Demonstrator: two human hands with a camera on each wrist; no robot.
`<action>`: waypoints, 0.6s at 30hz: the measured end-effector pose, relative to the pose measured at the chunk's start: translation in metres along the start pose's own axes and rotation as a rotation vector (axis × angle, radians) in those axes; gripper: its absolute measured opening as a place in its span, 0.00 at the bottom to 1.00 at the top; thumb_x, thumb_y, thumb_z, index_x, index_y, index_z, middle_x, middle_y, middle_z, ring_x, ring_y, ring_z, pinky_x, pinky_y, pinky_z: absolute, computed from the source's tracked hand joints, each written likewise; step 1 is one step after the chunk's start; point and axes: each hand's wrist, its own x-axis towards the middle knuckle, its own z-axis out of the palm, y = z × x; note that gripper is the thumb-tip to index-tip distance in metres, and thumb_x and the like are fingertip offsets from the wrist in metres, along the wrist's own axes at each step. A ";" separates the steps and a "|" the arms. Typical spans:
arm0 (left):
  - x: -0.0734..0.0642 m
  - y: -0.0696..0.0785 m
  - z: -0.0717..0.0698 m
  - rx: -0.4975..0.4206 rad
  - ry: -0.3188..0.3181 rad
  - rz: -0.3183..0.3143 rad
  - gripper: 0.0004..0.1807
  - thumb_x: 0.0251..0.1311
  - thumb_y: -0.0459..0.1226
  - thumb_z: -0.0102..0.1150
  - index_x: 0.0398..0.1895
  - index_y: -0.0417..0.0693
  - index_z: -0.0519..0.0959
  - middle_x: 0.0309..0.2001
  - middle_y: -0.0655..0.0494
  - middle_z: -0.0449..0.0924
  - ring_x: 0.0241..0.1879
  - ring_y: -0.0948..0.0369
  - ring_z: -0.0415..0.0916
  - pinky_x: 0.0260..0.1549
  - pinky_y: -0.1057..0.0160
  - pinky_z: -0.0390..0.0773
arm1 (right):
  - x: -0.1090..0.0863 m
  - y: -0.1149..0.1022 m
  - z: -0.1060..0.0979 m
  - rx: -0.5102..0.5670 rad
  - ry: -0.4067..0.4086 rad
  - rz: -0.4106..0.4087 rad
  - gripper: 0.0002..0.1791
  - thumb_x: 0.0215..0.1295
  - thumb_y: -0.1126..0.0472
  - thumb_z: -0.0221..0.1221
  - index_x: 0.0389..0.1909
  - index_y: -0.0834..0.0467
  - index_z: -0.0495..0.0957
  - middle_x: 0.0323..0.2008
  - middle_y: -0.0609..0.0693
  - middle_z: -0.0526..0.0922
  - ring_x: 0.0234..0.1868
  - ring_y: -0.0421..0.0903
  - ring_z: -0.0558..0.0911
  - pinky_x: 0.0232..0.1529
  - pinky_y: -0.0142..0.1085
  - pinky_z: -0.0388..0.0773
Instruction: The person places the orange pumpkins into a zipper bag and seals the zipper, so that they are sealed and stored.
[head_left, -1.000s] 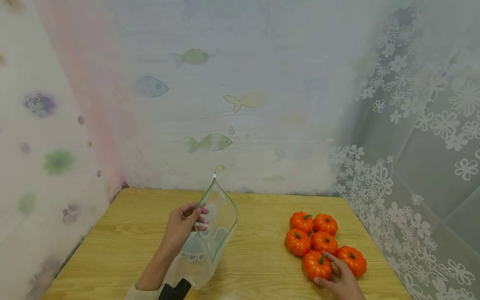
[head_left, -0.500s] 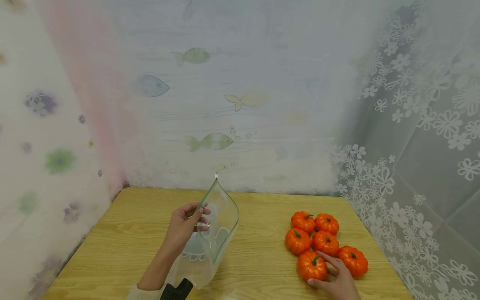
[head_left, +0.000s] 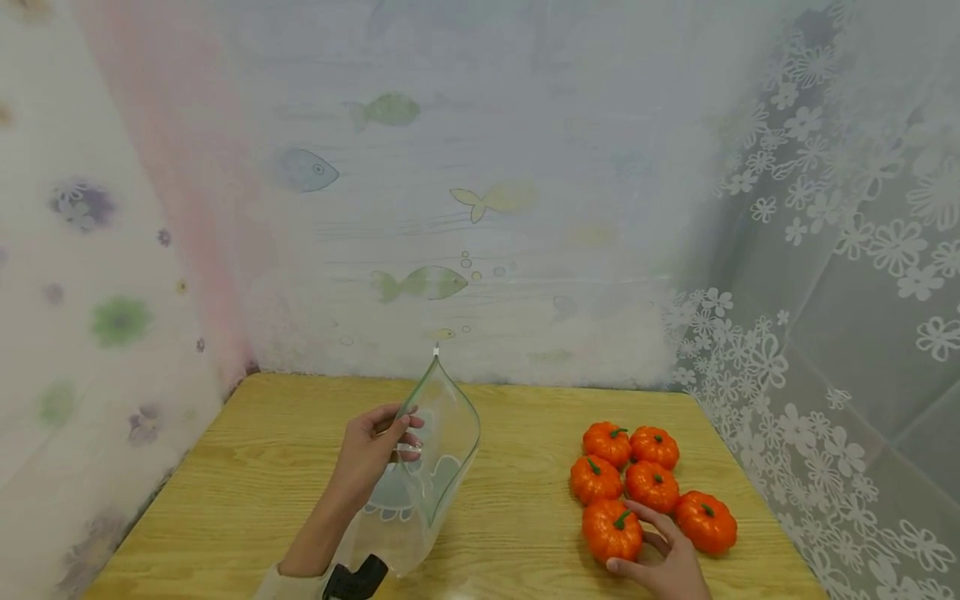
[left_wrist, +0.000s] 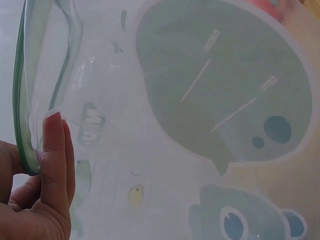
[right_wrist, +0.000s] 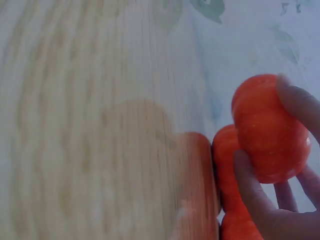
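Observation:
My left hand [head_left: 371, 450] pinches the near rim of a clear zip bag [head_left: 450, 417] with a green zip edge; its mouth gapes toward the right. Printed shapes and the words "name" and "time" show through the bag [left_wrist: 225, 75] in the left wrist view. My right hand [head_left: 663, 554] grips a small orange pumpkin [head_left: 611, 531] with a green stem, thumb on the near side and fingers on the far side. In the right wrist view this pumpkin [right_wrist: 270, 130] is held off the table, with other pumpkins [right_wrist: 230, 175] behind it.
Several more orange pumpkins [head_left: 651, 487] sit bunched on the right of the wooden table [head_left: 525, 500], one [head_left: 706, 522] to the right of my right hand. A wall [head_left: 480, 167] with printed fish rises behind the table, and a flower-patterned sheet [head_left: 750, 367] stands along its right.
My right hand has drawn the gripped pumpkin leftward, away from the pumpkin on its right. My left hand and the bag have stayed nearly still.

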 end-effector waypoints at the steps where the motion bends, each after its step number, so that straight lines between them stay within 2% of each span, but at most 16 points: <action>1: 0.000 0.000 0.000 -0.001 -0.001 0.002 0.15 0.76 0.28 0.50 0.60 0.31 0.77 0.42 0.45 0.84 0.32 0.62 0.83 0.34 0.62 0.88 | -0.001 -0.001 0.001 0.025 0.001 0.004 0.46 0.45 0.62 0.81 0.69 0.53 0.73 0.61 0.35 0.77 0.57 0.51 0.77 0.49 0.35 0.82; 4: 0.000 0.001 0.001 -0.011 -0.006 0.004 0.15 0.76 0.28 0.50 0.60 0.30 0.77 0.43 0.42 0.83 0.32 0.62 0.83 0.34 0.62 0.88 | -0.003 -0.004 0.003 0.093 0.005 0.026 0.45 0.48 0.64 0.79 0.70 0.54 0.72 0.54 0.24 0.75 0.55 0.51 0.77 0.47 0.36 0.84; 6: 0.000 0.002 0.001 -0.014 -0.009 0.005 0.15 0.75 0.28 0.50 0.60 0.29 0.76 0.43 0.42 0.83 0.32 0.62 0.83 0.33 0.63 0.88 | -0.005 -0.006 0.006 0.128 0.012 0.024 0.46 0.48 0.66 0.79 0.71 0.54 0.71 0.53 0.22 0.74 0.55 0.49 0.78 0.48 0.36 0.84; 13: 0.000 0.003 0.002 -0.018 -0.025 0.011 0.15 0.75 0.28 0.50 0.60 0.29 0.76 0.42 0.45 0.84 0.31 0.63 0.83 0.33 0.64 0.88 | -0.011 -0.015 0.017 0.268 0.006 0.009 0.47 0.48 0.71 0.76 0.72 0.57 0.68 0.59 0.32 0.70 0.51 0.38 0.80 0.48 0.36 0.85; 18: 0.000 0.003 0.001 -0.019 -0.020 0.012 0.15 0.76 0.28 0.50 0.59 0.30 0.77 0.40 0.50 0.85 0.31 0.63 0.83 0.32 0.64 0.88 | -0.016 -0.023 0.025 0.333 -0.028 0.019 0.45 0.50 0.75 0.75 0.71 0.57 0.69 0.60 0.38 0.70 0.54 0.44 0.81 0.47 0.39 0.86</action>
